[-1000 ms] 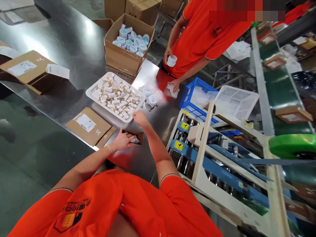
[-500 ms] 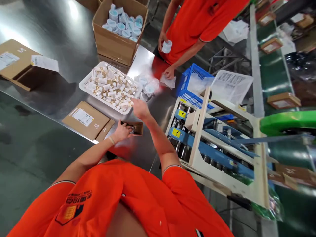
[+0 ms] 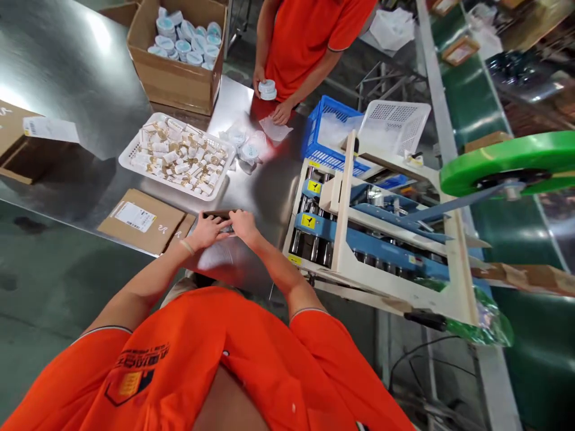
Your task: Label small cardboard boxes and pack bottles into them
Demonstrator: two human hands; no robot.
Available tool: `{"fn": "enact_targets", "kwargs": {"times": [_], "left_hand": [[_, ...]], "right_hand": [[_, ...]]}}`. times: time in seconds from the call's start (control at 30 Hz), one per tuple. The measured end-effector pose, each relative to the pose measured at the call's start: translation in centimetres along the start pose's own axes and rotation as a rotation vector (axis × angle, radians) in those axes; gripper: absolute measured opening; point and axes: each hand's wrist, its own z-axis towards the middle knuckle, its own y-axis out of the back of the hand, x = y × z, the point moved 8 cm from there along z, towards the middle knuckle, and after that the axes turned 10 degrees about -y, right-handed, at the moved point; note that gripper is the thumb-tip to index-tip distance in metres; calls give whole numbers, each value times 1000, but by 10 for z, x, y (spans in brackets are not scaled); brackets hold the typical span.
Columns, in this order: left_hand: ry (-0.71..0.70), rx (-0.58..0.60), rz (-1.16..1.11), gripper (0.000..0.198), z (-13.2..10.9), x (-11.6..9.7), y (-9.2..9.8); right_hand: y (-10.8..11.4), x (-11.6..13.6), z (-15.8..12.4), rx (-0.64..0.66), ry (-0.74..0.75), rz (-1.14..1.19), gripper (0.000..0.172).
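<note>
1. Your left hand (image 3: 205, 232) and right hand (image 3: 242, 226) meet over a small dark carton (image 3: 214, 214) near the near edge of the steel bench (image 3: 265, 191). The hands hide most of it.
2. Your fingers (image 3: 220, 227) curve down onto the carton. You cannot tell whether they are clenching it or only resting on it.
3. With the carton so near that edge, a slip or a hard pull toward you could send it down to the floor.
4. The white perforated tray (image 3: 135, 137) lies just beyond your hands, to the left. A wide sweep of your left arm could catch its rim and scatter the gold-capped white tubes (image 3: 175, 157).
5. Your open room is the bare steel to your right, which ends at the white-and-blue machine (image 3: 341, 239). Knocking its frame is a risk if your right elbow swings out.
6. To your left, a flat kraft mailer (image 3: 144, 224) lies close by. Far off, a co-worker's hand (image 3: 260, 78) holds a white round tub (image 3: 268, 90) beyond the clear bags (image 3: 242, 146), so long reaches there could collide.
</note>
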Motion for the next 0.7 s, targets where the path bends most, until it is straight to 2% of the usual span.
{"fn": "enact_targets", "kwargs": {"times": [0.1, 0.17, 0.23, 0.3, 0.37, 0.43, 0.5, 0.57, 0.63, 0.7], "left_hand": [[-34, 14, -11, 44, 3, -3, -7], [-65, 14, -39, 41, 11, -13, -14], [-99, 12, -79, 38, 20, -29, -22], [-113, 9, -118, 37, 26, -41, -27], [-123, -13, -187, 35, 25, -44, -25], [-91, -107, -315, 35, 15, -30, -16], [69, -283, -466, 41, -3, 3, -4], [237, -365, -649, 54, -20, 34, -9], [277, -281, -826, 72, -21, 41, -28], [246, -173, -931, 82, -11, 34, -48]], "right_hand": [[8, -67, -19, -155, -213, 264, 28], [-6, -94, -25, -109, -280, 519, 21], [-28, -94, -22, 26, -236, 642, 17], [-42, -82, -18, 98, -148, 585, 18], [-46, -73, -15, 111, -72, 474, 15], [-46, -68, -20, 135, 25, 410, 12], [-46, -65, -35, 175, 165, 371, 15], [-49, -65, -53, 183, 288, 298, 23], [-53, -67, -65, 155, 326, 246, 24], [-55, -65, -66, 104, 317, 218, 23]]}}
